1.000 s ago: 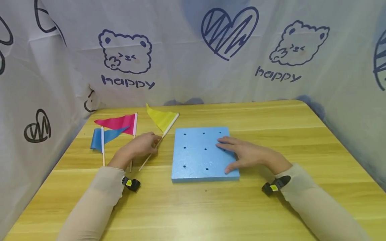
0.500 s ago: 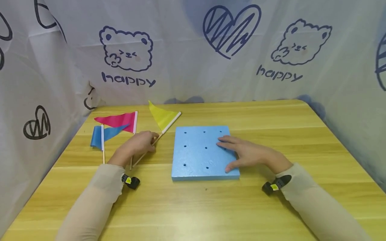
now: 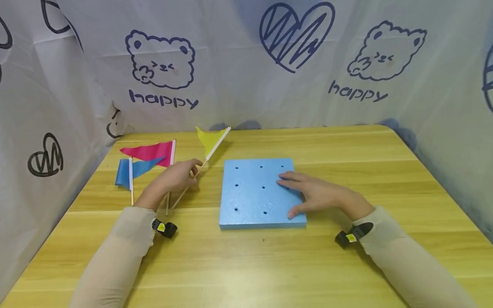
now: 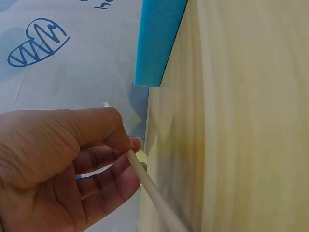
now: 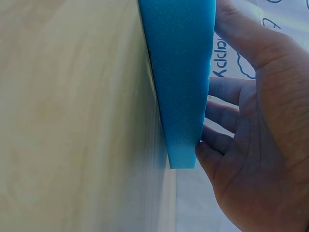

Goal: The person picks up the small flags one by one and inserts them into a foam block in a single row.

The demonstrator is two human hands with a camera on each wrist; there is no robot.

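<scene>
My left hand (image 3: 178, 175) pinches the thin wooden stick (image 4: 157, 198) of a yellow pennant flag (image 3: 209, 140) between thumb and fingers. The flag slants up to the right, its cloth end raised over the back of the table. Spread over the right part of a light blue foam board (image 3: 250, 196), my right hand (image 3: 316, 192) rests with fingers extended; in the right wrist view its fingertips lie on the top face of the board (image 5: 178, 72). Several small holes dot the board, and the hand covers some of them.
To the left lie a pink pennant flag (image 3: 154, 150) and a blue pennant flag (image 3: 124, 173), partly overlapping. The left hand covers part of the pink flag's stick. Behind the wooden table (image 3: 246, 265) hangs a white cloth (image 3: 231, 60) with drawn bears and hearts.
The left hand has lifted the yellow flag's cloth end, and its stick's lower end has shifted left toward the pink flag's stick. The right hand stays on the board.
</scene>
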